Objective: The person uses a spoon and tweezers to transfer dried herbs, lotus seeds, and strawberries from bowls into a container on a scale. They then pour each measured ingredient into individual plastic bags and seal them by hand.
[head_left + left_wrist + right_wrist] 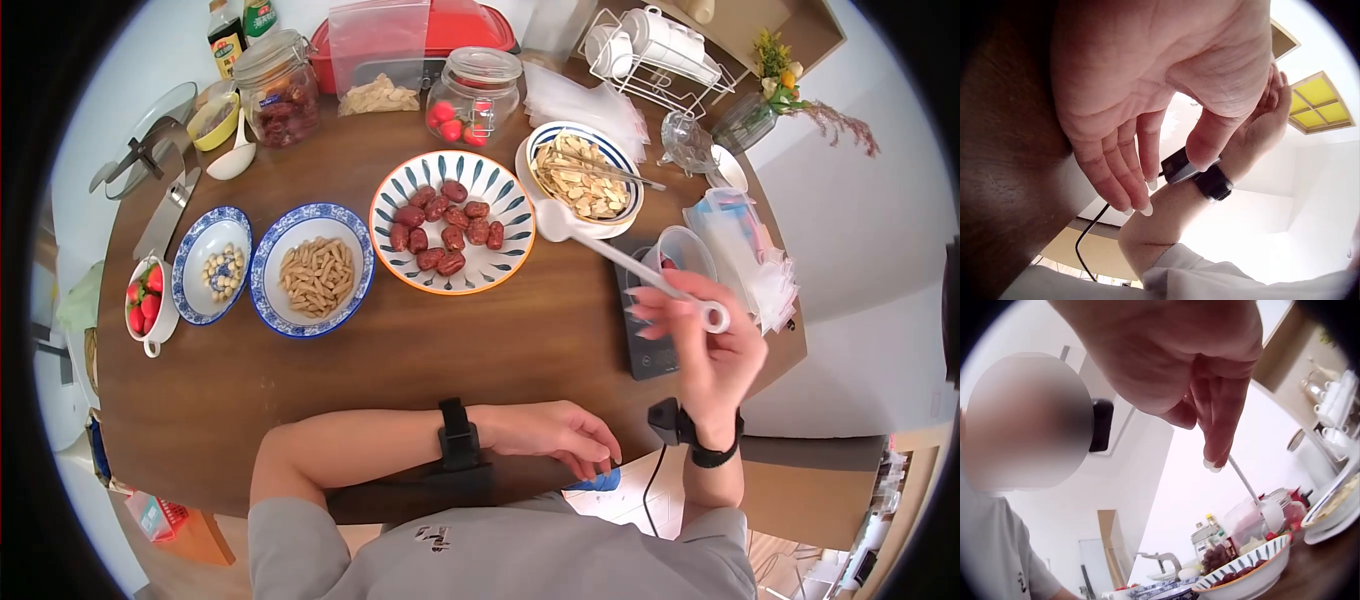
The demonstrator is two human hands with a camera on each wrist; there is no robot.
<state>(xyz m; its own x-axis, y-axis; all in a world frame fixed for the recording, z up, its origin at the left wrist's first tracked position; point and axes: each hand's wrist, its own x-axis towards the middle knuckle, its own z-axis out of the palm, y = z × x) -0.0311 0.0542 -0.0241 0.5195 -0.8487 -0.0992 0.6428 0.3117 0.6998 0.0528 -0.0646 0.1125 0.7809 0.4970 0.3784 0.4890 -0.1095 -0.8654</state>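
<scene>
Grip, right hand (pixel 712 352): closed; thumb and fingers pinch the handle of a white spoon (pixel 612 253) near its ringed end.
Spoon head, head view: appears between the striped plate (pixel 500 265) of red dates and the pale slices (pixel 575 192).
Spoon head, right wrist view: shown from the side, in the air, handle slanting down from the fingertips.
Left hand (pixel 550 432): relaxed, holding nothing, near the table edge.
Left wrist view only: its palm, thumb apart from bent fingers.
</scene>
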